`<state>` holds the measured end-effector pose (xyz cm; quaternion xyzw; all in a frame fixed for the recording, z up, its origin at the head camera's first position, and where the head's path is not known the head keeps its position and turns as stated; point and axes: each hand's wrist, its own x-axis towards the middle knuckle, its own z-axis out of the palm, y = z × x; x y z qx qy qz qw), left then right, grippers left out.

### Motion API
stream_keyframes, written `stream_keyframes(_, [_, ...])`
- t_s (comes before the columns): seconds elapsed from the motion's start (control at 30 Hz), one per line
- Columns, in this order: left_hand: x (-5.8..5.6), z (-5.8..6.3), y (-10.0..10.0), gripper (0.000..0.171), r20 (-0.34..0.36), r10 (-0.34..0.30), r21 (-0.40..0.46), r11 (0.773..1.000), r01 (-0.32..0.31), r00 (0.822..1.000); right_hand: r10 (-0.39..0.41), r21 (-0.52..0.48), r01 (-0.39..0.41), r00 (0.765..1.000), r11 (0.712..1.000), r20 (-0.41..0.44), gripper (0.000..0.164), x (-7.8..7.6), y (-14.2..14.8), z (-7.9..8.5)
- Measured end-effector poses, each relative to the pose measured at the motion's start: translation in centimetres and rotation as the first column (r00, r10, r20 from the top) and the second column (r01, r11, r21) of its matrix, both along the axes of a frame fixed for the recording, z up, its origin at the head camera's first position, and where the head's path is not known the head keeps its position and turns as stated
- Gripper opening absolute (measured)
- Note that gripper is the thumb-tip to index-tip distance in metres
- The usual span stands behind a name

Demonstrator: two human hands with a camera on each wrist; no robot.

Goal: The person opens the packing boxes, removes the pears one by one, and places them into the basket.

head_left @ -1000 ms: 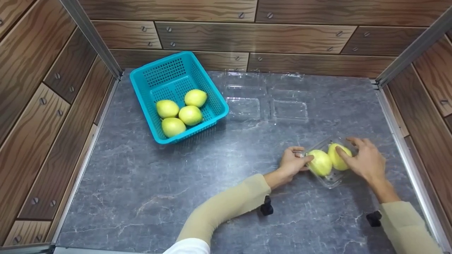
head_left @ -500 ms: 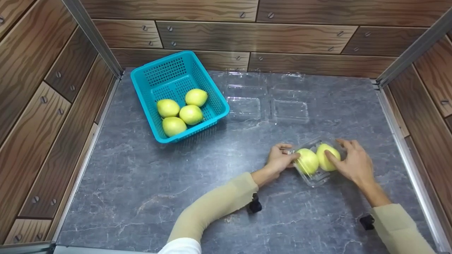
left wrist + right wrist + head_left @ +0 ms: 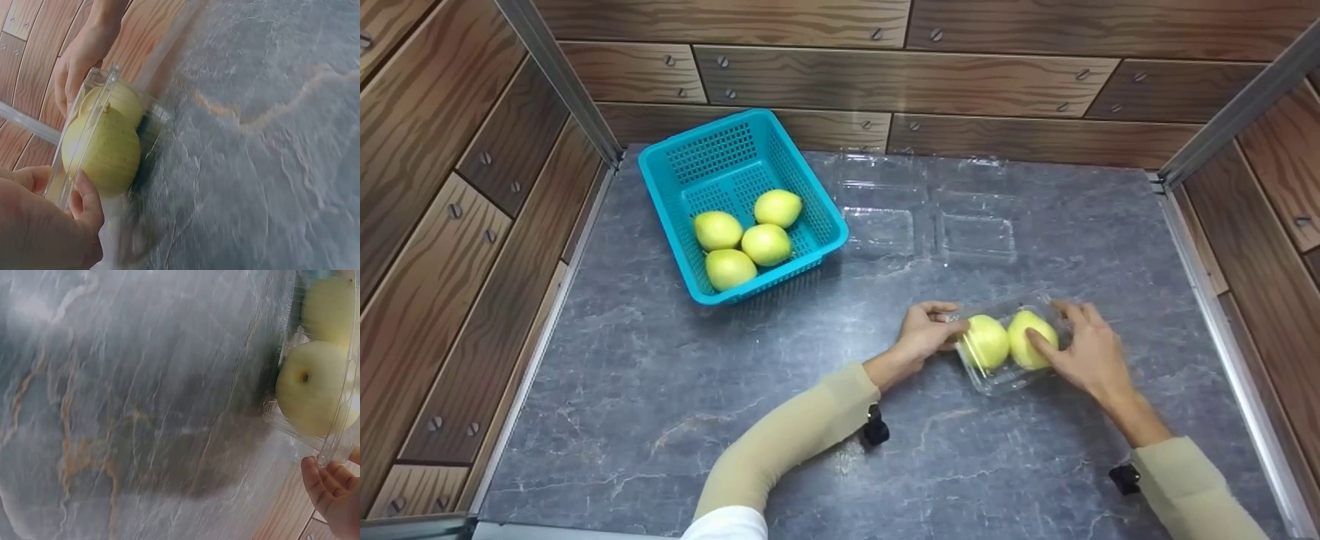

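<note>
Two yellow-green pears lie side by side in a clear plastic box: the left pear (image 3: 986, 343) and the right pear (image 3: 1030, 341). My left hand (image 3: 921, 331) grips the left edge of the plastic box (image 3: 997, 386), thumb on top. On the opposite side, my right hand (image 3: 1091, 356) holds the right edge with its thumb over the right pear. In the left wrist view, the box's rim (image 3: 93, 132) passes between the left thumb and fingers. Right-hand fingertips (image 3: 318, 484) pinch a box corner in the right wrist view. Whether a lid covers the pears I cannot tell.
A teal basket (image 3: 671, 217) at the back left holds several pears (image 3: 731, 270). Right of it stand clear plastic boxes (image 3: 877, 229), including another box (image 3: 976, 234), near the back wall. Wood-patterned walls with metal edges (image 3: 1234, 360) bound the grey marbled table (image 3: 660, 420).
Both hands have moved left across the table, carrying the box with its two pears along. The box has turned slightly. The basket and its pears have stayed put.
</note>
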<state>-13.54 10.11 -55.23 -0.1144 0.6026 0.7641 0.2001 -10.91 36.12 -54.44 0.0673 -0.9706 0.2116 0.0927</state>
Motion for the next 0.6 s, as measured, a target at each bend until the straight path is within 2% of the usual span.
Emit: stream_keyframes(0.6, [-0.5,0.0,-4.5,0.043,-0.005,-0.045,-0.054,0.998,0.045,0.999,0.013,-0.007,-0.012,0.999,1.000,0.047,0.072,1.1,-3.9,0.2])
